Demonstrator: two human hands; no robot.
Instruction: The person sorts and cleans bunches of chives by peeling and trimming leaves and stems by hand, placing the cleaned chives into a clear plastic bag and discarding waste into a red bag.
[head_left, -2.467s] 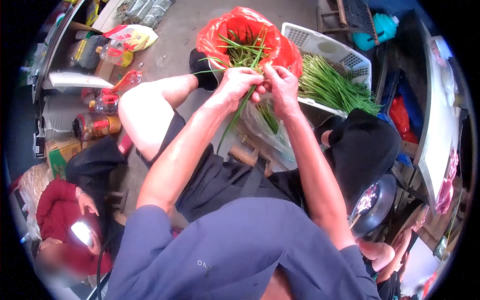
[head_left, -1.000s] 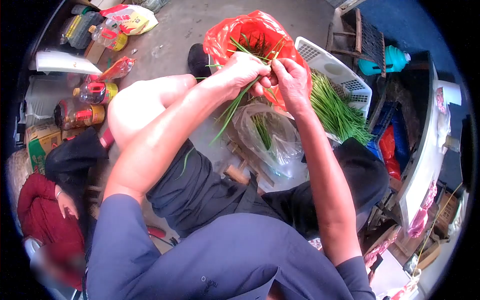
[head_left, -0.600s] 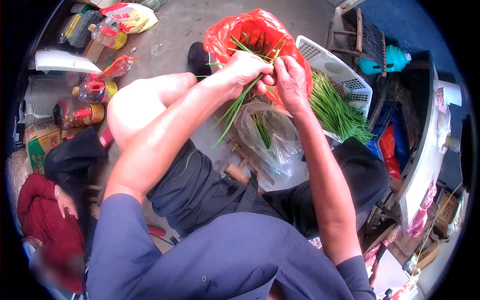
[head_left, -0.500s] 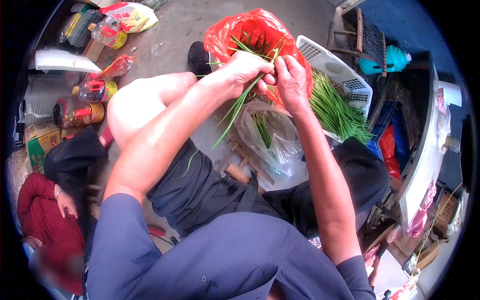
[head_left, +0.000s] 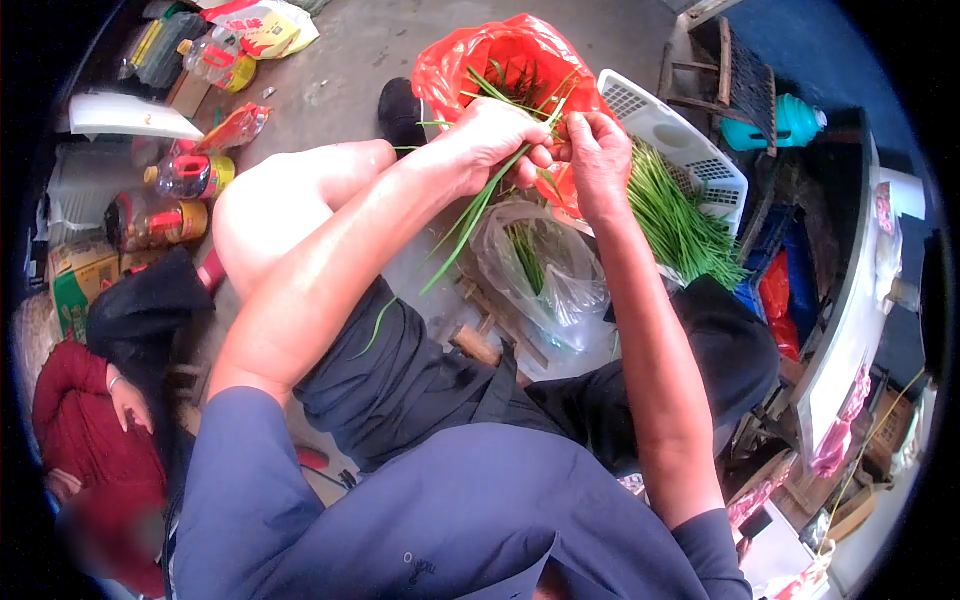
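My left hand (head_left: 500,143) is closed around a few green chives (head_left: 478,222), whose long leaves hang down below the wrist. Right beside it, my right hand (head_left: 600,165) has thumb and fingers pinched together near the chive ends; whatever is between them is too small to make out. Both hands are over the near side of a red plastic bag (head_left: 440,75) with green and brownish trimmings inside. Below them stands a clear plastic bag (head_left: 575,300) with some chives in it. A large heap of chives (head_left: 680,225) lies in the white basket (head_left: 660,125) to the right.
Oil and sauce bottles (head_left: 165,222) line the left side. At lower left sits another person in a dark red sleeve (head_left: 75,400), one hand on a knee. A wooden chair (head_left: 700,65) and a teal jug (head_left: 795,120) stand at upper right. A loose chive lies on my left thigh.
My right hand has shifted slightly to the right, away from the left-hand fingertips. The left hand keeps its grip on the chives, nearly in place.
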